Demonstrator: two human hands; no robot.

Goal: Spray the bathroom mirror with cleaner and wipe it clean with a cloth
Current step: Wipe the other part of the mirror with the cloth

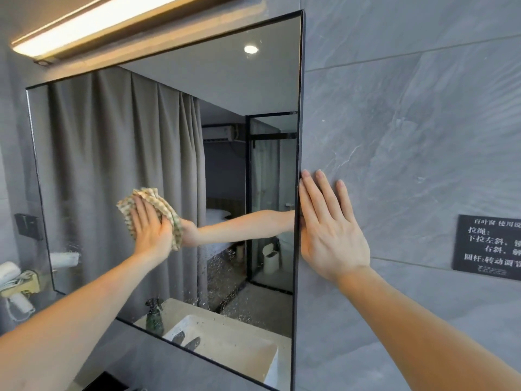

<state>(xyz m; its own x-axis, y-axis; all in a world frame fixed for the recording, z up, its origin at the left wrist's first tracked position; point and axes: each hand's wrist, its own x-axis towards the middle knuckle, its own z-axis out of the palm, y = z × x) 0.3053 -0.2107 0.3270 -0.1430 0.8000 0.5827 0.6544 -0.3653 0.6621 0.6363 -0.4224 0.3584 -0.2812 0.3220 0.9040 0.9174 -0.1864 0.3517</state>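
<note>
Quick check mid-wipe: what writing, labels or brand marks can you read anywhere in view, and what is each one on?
All on the black sign on the grey wall tile, cut off at the right edge:
"百叶窗 使用说" (heading, cut off)
"拉绳:"
"下拉左斜," (the rest is cut off)
"右斜," (the rest is cut off)
"圆杆:转动调节" (last character partly cut off)
Small logo line at the sign's bottom: too small to read.
Reflected spray bottle: no readable label.

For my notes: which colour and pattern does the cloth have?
The cloth is cream with a small green-brown check, seen in the head view, the only one.
</note>
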